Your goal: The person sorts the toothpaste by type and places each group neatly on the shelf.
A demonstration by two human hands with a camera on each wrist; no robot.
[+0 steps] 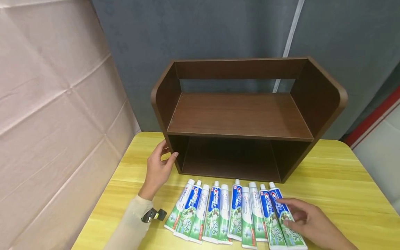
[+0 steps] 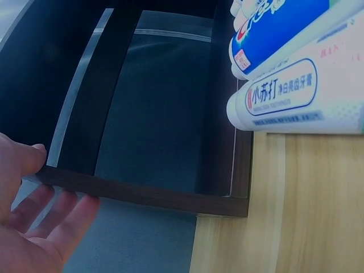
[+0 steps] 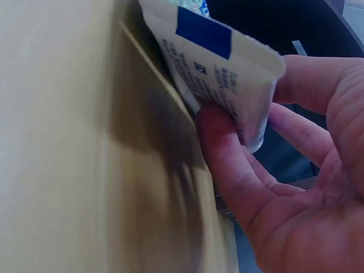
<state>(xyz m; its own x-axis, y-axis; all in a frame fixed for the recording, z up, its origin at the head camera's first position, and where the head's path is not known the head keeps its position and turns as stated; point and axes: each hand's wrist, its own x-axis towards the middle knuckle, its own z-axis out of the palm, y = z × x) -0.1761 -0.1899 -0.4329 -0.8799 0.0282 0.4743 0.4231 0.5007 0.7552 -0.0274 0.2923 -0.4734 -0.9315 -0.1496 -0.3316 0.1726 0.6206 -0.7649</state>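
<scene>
My left hand (image 1: 157, 172) grips the left side panel of a dark brown two-tier shelf (image 1: 240, 116). Its thumb lies on the panel's front edge, with the fingers round the outside, as the left wrist view shows too. In front of the shelf, several toothpaste tubes (image 1: 213, 211) lie side by side, caps toward the shelf. At the right end of the row, my right hand (image 1: 312, 220) holds the last toothpaste tube (image 1: 289, 220), blue and green. Up close in the right wrist view, that tube's flat end (image 3: 227, 62) sits between thumb and fingers.
Everything stands on a yellow wood-grain table (image 1: 340, 173). A grey curtain (image 1: 218, 27) hangs behind the shelf, and a pale cloth (image 1: 56, 104) hangs at the left. A black wrist strap (image 1: 153, 215) is on the left sleeve.
</scene>
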